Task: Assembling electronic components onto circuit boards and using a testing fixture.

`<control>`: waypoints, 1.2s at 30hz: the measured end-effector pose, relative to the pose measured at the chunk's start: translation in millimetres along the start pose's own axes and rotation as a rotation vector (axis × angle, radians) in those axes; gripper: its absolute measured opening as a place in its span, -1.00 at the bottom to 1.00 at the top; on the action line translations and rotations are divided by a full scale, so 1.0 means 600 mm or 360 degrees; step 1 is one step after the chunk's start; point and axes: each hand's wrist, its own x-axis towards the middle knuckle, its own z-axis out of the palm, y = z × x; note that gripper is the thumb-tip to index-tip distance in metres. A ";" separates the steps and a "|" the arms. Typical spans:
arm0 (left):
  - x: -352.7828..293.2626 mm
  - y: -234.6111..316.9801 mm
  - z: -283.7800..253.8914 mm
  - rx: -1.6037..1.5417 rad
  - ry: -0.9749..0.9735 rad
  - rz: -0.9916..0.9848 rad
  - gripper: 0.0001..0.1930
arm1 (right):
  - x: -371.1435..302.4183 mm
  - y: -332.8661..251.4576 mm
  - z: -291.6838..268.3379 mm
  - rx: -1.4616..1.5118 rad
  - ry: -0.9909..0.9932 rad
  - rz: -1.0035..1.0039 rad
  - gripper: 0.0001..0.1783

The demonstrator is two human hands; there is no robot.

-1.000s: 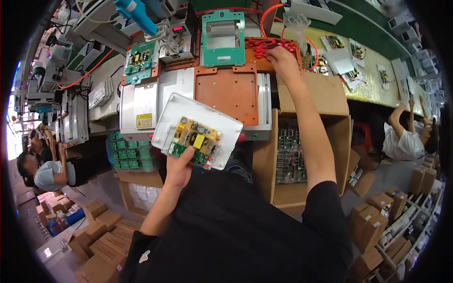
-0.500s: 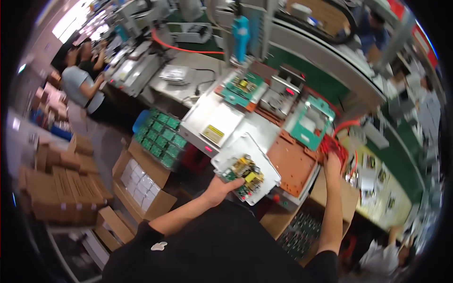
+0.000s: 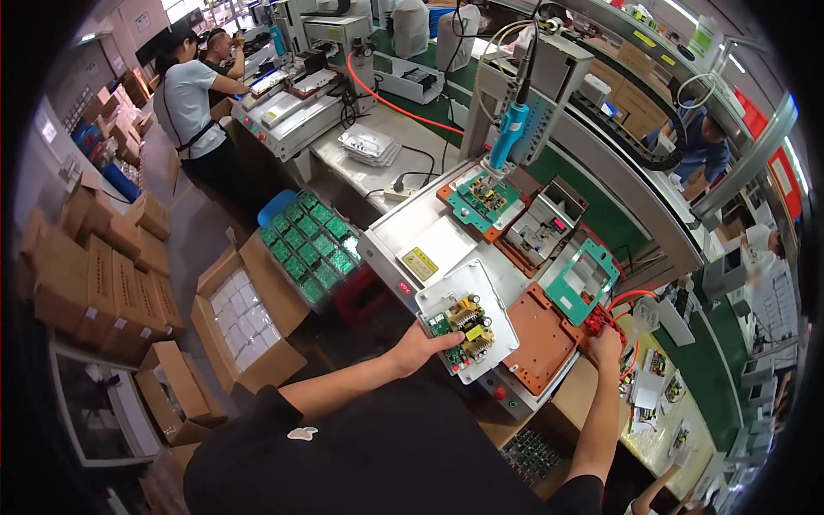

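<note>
My left hand [image 3: 422, 350] is closed on the edge of a white plastic housing [image 3: 495, 290], its thumb over the circuit board [image 3: 470, 330] that lies in it. The board carries yellow and dark components. My right hand [image 3: 607, 345] reaches to a red tangled bundle [image 3: 599, 321] at the fixture's right side, fingers bent; what they hold is hidden. Between the hands lies an orange fixture plate [image 3: 542, 333], with a teal frame [image 3: 584, 281] behind it. Farther back, another circuit board [image 3: 487, 196] sits in a teal holder under a blue screwdriver [image 3: 510, 136].
Green boards fill a tray [image 3: 311, 245] at left, beside a carton [image 3: 243, 322] of white packets. White housings [image 3: 369, 144] are stacked behind. A red hose [image 3: 403, 112] crosses the back. More boards lie on the right-hand table [image 3: 665, 421]. Two people work at far left.
My view has shifted, so the bench sits lower and further right in the picture. My left hand still holds the housing and board; my right hand stays at the red bundle.
</note>
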 end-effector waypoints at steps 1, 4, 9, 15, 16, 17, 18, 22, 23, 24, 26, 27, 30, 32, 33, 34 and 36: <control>-0.002 0.000 -0.001 0.0001 0.0013 0.0012 -0.46 | 0.014 0.010 -0.005 0.0005 0.0002 -0.0017 -0.85; -0.003 0.003 -0.004 -0.0127 0.0059 -0.0068 -0.46 | 0.020 0.091 -0.004 0.0563 -0.0044 0.0176 -0.94; -0.004 0.022 0.005 -0.0240 0.0097 -0.0119 -0.47 | 0.004 0.180 0.012 0.1044 0.0175 -0.0053 -0.74; -0.056 0.102 -0.029 -0.0262 0.0196 0.0012 -0.44 | -0.057 -0.084 -0.113 0.2833 -0.0193 0.0609 -0.65; -0.057 0.117 -0.040 -0.0239 0.0153 -0.0014 -0.43 | -0.087 -0.127 -0.145 0.3001 -0.0150 0.0684 -0.67; -0.061 0.129 -0.050 -0.0214 0.0130 -0.0025 -0.42 | -0.114 -0.162 -0.176 0.3176 -0.0121 0.0739 -0.69; -0.061 0.136 -0.060 -0.0175 0.0093 -0.0045 -0.40 | -0.140 -0.187 -0.198 0.3171 -0.0077 0.0791 -0.69; -0.040 0.151 -0.055 -0.0034 -0.0035 -0.0108 -0.37 | -0.216 -0.276 -0.244 0.2819 -0.0016 0.0475 -0.70; -0.035 0.154 -0.036 -0.0024 -0.0069 -0.0111 -0.38 | -0.228 -0.290 -0.258 0.2671 -0.0025 0.0345 -0.69; -0.031 0.151 -0.024 -0.0005 -0.0088 -0.0096 -0.38 | -0.239 -0.304 -0.268 0.2695 -0.0029 0.0320 -0.72; -0.021 0.144 0.004 0.0018 -0.0112 -0.0055 -0.39 | -0.261 -0.320 -0.284 0.2612 -0.0059 0.0257 -0.74; -0.018 0.143 0.023 0.0025 -0.0120 -0.0035 -0.39 | -0.271 -0.328 -0.294 0.2509 -0.0061 0.0200 -0.76; -0.006 0.133 0.056 0.0009 -0.0173 0.0006 -0.40 | -0.293 -0.352 -0.318 0.2356 0.0040 0.0027 -0.86; -0.005 0.133 0.071 0.0064 -0.0214 0.0114 -0.45 | -0.300 -0.366 -0.336 0.2011 0.0187 -0.0136 -0.88; -0.008 0.136 0.070 0.0072 -0.0214 0.0113 -0.45 | -0.299 -0.376 -0.342 0.2018 0.0189 -0.0134 -0.88; -0.010 0.138 0.069 0.0235 -0.0217 0.0210 -0.48 | -0.299 -0.389 -0.345 0.1682 0.0432 -0.0305 -0.86; -0.014 0.141 0.068 0.0488 -0.0244 0.0393 -0.53 | -0.295 -0.406 -0.358 0.1177 0.0759 -0.0568 -0.84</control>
